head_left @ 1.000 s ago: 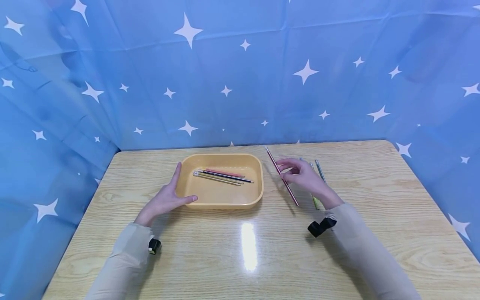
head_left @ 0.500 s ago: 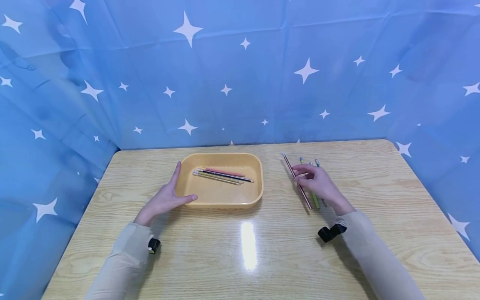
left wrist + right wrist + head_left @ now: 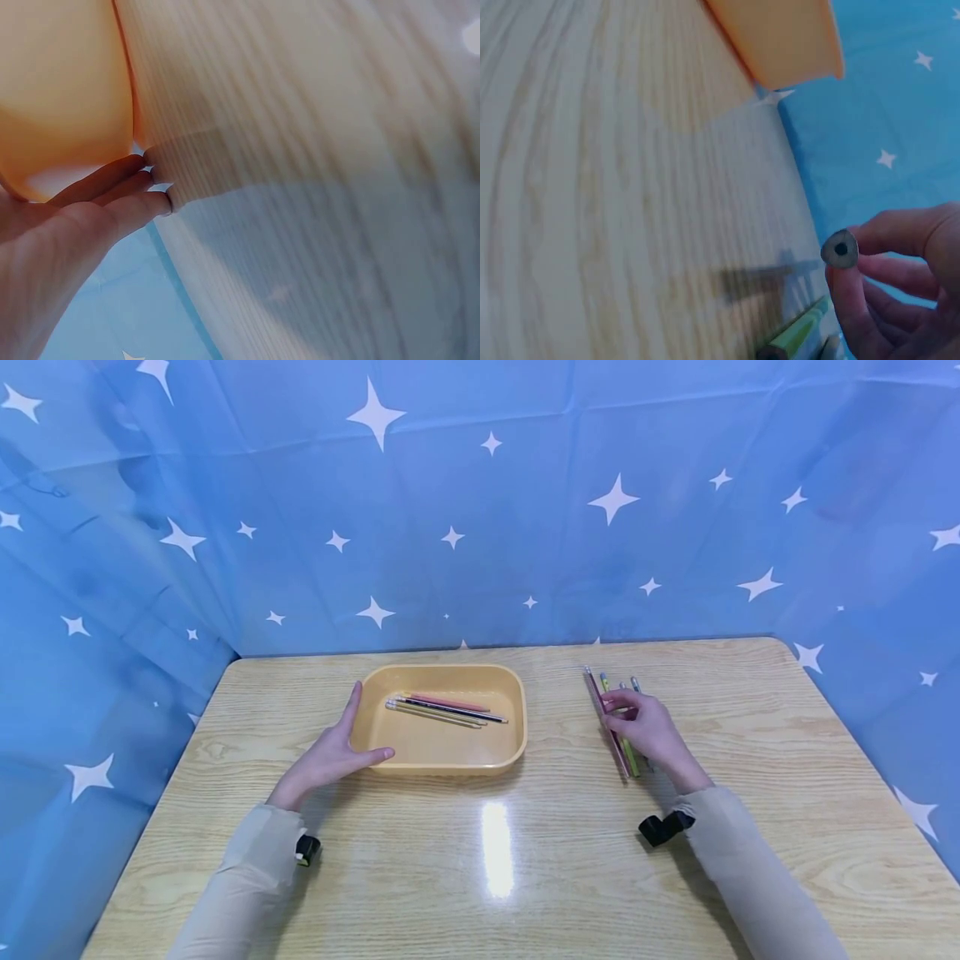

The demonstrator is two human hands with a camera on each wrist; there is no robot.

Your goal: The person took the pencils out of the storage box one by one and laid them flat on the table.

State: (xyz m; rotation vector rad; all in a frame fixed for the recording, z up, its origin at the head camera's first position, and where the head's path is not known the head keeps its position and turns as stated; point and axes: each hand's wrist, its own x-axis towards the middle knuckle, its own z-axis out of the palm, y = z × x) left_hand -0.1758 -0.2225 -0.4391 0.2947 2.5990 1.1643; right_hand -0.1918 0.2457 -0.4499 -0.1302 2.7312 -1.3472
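A dark red pencil (image 3: 840, 257) is pinched between the thumb and fingers of my right hand (image 3: 648, 728). Its end faces the camera in the right wrist view, and a shadow lies on the table below. Just right of it lie a green pencil (image 3: 633, 765) and other pencils, partly hidden by the hand. My left hand (image 3: 326, 763) rests at the left end of an orange-yellow tray (image 3: 442, 769), thumb over the near rim, fingers extended along the outside. Inside the tray lie a pink pencil (image 3: 453, 703), a black pencil (image 3: 468, 715) and gold pencils (image 3: 435, 716).
The wooden table (image 3: 420, 877) reaches back to a blue curtain (image 3: 480, 510) with white stars. Bare wood separates the tray from the pencils on the right. A bright reflection shows on the tabletop in front of the tray.
My right hand has moved right with the dark red pencil, from beside the tray to next to the green pencil. The left hand and tray have stayed put.
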